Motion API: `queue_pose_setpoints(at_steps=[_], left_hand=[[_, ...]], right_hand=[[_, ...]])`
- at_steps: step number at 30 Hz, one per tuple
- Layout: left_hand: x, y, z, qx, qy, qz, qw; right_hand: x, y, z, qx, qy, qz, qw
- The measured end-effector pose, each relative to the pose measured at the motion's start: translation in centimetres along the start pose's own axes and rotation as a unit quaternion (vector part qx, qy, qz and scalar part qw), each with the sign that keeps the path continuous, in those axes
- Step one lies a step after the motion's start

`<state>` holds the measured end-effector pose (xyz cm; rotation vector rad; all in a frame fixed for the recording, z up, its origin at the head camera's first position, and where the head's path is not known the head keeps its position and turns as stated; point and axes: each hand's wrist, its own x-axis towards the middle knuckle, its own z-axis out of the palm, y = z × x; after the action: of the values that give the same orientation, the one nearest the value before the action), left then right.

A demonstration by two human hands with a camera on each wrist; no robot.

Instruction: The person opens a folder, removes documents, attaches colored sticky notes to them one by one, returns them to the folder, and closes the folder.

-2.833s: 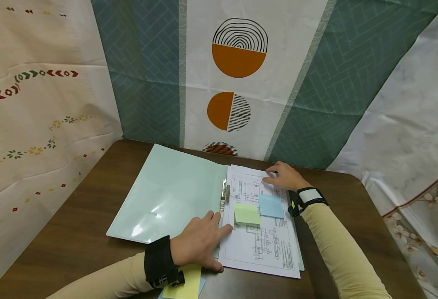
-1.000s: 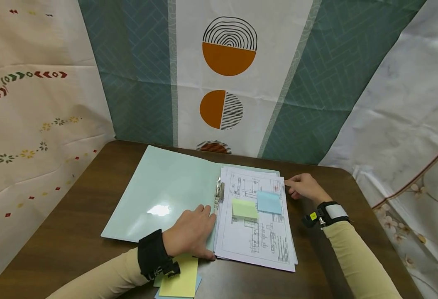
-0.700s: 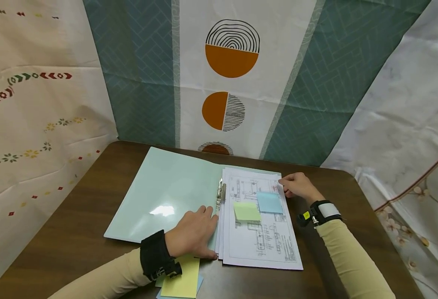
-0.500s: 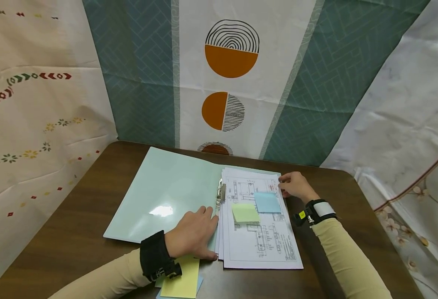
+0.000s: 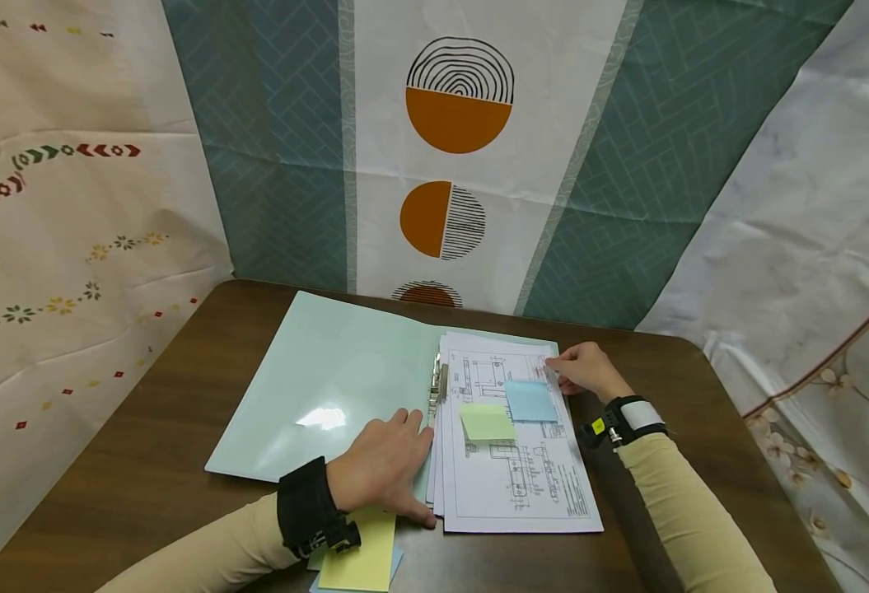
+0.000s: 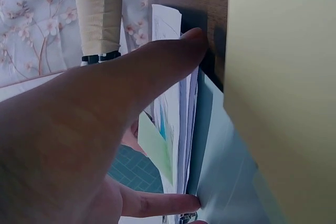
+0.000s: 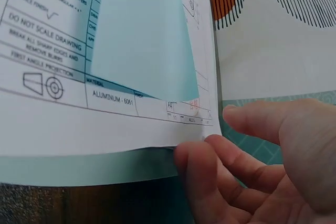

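Observation:
An open pale-green folder (image 5: 330, 371) lies on the table with a metal clip (image 5: 437, 383) along its spine. On its right half sits a stack of printed drawing sheets (image 5: 478, 494). A green sticky note (image 5: 488, 422) and a blue sticky note (image 5: 530, 402) are on the top sheet. My left hand (image 5: 382, 465) rests on the folder beside the spine, thumb stretched toward the stack's near left corner. With bent fingers, my right hand (image 5: 590, 371) touches the stack's far right corner. In the right wrist view a gap shows between fingers (image 7: 252, 119) and the other fingertips.
Under my left wrist lie a yellow sticky pad (image 5: 360, 560) and a blue one (image 5: 395, 568). The brown wooden table (image 5: 145, 428) ends at patterned cloth hangings (image 5: 441, 123) behind and on both sides.
My right hand has moved from atop the sheets to their right edge. The top sheet has shifted and turned slightly. Lately the left thumb has stretched a little outward.

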<state>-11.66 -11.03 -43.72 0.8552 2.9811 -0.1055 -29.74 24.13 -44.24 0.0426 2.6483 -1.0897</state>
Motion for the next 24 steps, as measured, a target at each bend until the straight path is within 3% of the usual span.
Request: queue_pose_setpoints(at_steps=[24], left_hand=[[-0.24, 0.19, 0.12, 0.000, 0.003, 0.003, 1.0000]], right_hand=[[-0.07, -0.73, 0.64, 0.008, -0.020, 0.024, 0.999]])
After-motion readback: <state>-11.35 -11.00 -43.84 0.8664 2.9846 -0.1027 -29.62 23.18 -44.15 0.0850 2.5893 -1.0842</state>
